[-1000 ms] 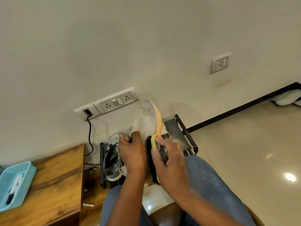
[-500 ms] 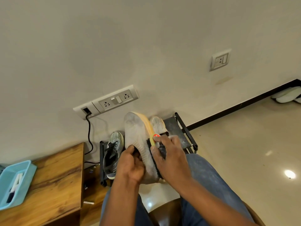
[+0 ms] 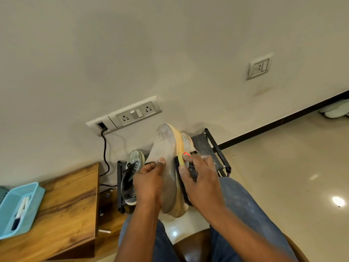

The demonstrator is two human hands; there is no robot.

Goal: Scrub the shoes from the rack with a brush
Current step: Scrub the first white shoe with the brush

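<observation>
Turquoise plastic basket (image 3: 18, 207) at far left, resting on the wooden desk (image 3: 68, 210); small items inside, too blurred to identify. Black cable (image 3: 105, 152) hangs from the grey wall socket strip (image 3: 125, 115) down behind the desk. Black metal shoe rack (image 3: 217, 148) stands against the wall, beyond the person's knees. Grey lace-up sneaker (image 3: 132, 173) sits on the rack's left part, toe toward the wall.

Left hand (image 3: 149, 183) grips the pale grey knit shoe with orange sole (image 3: 167, 157), thumb lying on the upper, fingers curled round its left side. Shoe is held above the lap, toe pointing up toward the wall, sole edge facing right. Second pale shoe (image 3: 187, 141) partly visible on the rack just behind it.

Right hand (image 3: 200, 184) is wrapped round the dark brush with yellow back (image 3: 180, 161), pressed against the sole side of the held shoe. Bristles mostly hidden by the fingers.

Blue denim legs (image 3: 245, 208) below. Glossy cream floor tiles (image 3: 283, 167) at right.
</observation>
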